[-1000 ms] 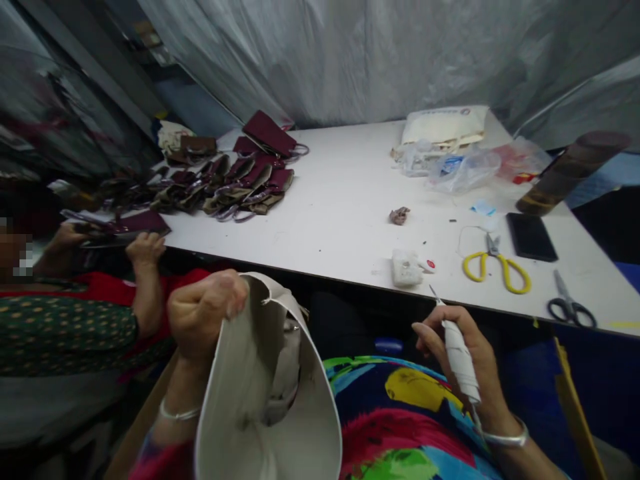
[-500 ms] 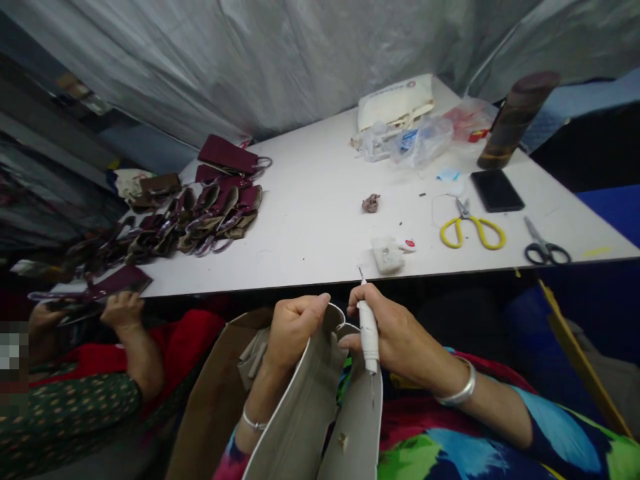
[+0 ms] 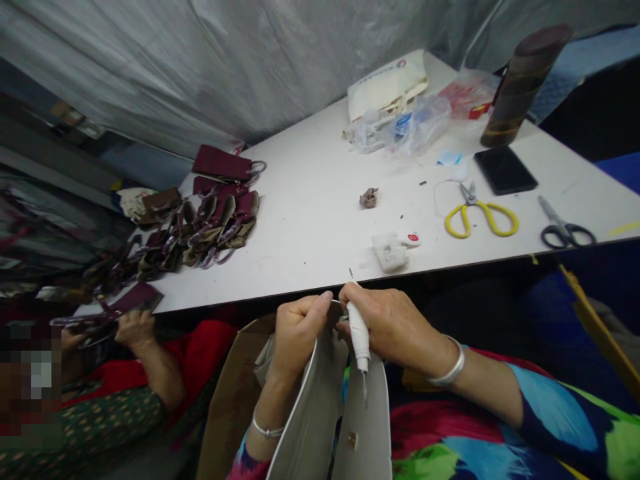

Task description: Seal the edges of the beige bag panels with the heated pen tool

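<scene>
My left hand (image 3: 299, 333) is closed on the top edge of a pale grey handbag (image 3: 314, 407), with the thumb pointing up along the rim. The bag gapes toward me, and a small gold-coloured metal fitting (image 3: 353, 440) shows on its inner right panel. In my right hand (image 3: 393, 323) lies a pointed hand tool (image 3: 359, 337) with a white-wrapped handle; slim metal ends stick out above and below it. The right fingertips are at the bag's rim, close to the left hand, partly hidden behind the tool.
On the white table (image 3: 300, 227) lie yellow-handled scissors (image 3: 483, 217), black scissors (image 3: 565, 233), a phone (image 3: 505, 170) and a white packet (image 3: 390, 253). A dark bottle (image 3: 525, 87) stands behind. Burgundy bags (image 3: 220, 213) crowd the left, where a co-worker's hand (image 3: 137, 330) holds one. A cardboard box (image 3: 225, 400) stands beside my left arm.
My right hand has moved slightly left, nearer the left hand, and the tool has tilted a little. The left hand keeps its hold on the bag. The view has shifted slightly.
</scene>
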A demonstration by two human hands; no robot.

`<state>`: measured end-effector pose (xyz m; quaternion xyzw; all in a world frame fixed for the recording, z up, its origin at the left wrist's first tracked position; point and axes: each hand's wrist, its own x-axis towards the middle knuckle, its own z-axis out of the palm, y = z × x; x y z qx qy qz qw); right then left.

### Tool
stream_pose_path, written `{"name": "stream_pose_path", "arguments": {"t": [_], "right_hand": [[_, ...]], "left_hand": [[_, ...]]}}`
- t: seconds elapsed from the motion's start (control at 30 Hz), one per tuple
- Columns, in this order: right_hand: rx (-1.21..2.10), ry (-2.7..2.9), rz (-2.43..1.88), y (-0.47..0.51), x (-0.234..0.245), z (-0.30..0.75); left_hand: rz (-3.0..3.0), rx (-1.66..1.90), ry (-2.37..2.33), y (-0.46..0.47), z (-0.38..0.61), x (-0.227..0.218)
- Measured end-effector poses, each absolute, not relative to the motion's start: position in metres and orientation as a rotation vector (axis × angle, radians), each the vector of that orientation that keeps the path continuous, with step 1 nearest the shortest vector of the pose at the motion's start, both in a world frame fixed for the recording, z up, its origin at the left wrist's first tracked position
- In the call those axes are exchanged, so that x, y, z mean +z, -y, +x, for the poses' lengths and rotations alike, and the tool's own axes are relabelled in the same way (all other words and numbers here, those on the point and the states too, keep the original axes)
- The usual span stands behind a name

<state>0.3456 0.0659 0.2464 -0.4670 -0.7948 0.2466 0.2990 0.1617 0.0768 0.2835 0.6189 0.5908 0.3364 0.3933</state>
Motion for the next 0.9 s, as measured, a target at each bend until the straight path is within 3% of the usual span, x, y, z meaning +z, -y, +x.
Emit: {"name": "stream_pose_path", "arguments": {"t": [0.43,0.7,0.9], "right_hand": [[1.030,1.851,-0.923,-0.082,0.233,0.353],[0.881,1.861,-0.974,-0.081,0.238,0.356],[1.040,1.706,-0.854,-0.079,0.231,0.368]], "left_hand": [[1.311,0.769,-1.468,-0.086,0.138,0.290],[1.248,0.791,-1.421,-0.085,0.148,0.295],[1.174,0.899,-1.331,-0.072,0.158,0.295]]}}
